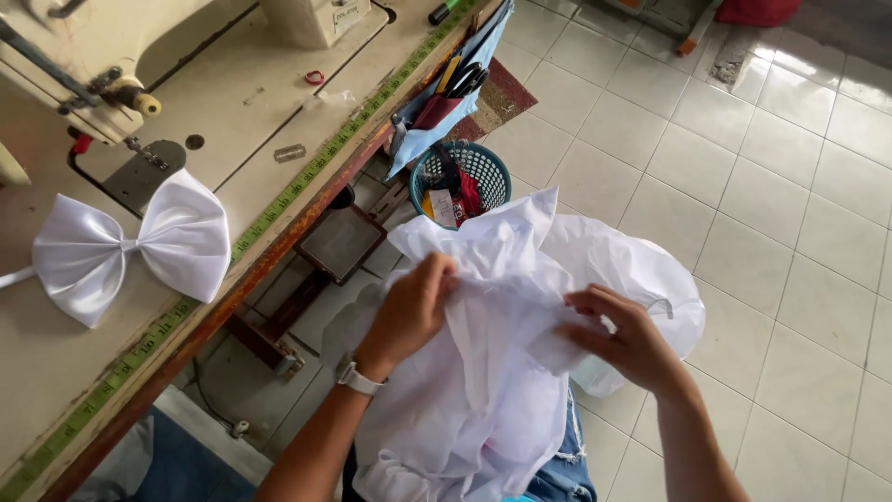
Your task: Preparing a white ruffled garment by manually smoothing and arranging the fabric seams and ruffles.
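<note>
From the head camera, both hands work a bundle of white fabric [502, 372] held over the lap, above the tiled floor [790, 232] and just right of the sewing table [279, 121]. The left hand [413, 307], with a white watch [358, 378] on its wrist, grips the upper left part of the cloth; its fingers curl in and disappear into a fold, so they seem to be pinching a gathered edge, though the fingertips themselves are hidden. The right hand [623, 335] lies against the right side of the bundle with fingers bent and slightly apart, thumb and forefinger nipping a thin layer. To handle this well, it looks wise to keep each pinch on a single layer and draw the hands gently apart, so the slippery cloth opens without twisting or sliding off toward the floor. On the table, well apart from the hands, rests a white satin bow [130, 246] beside the sewing machine [84, 74], with a green measuring tape [279, 200] along the table edge. A teal basket [474, 177] of oddments stands on the floor just beyond the fabric.
</note>
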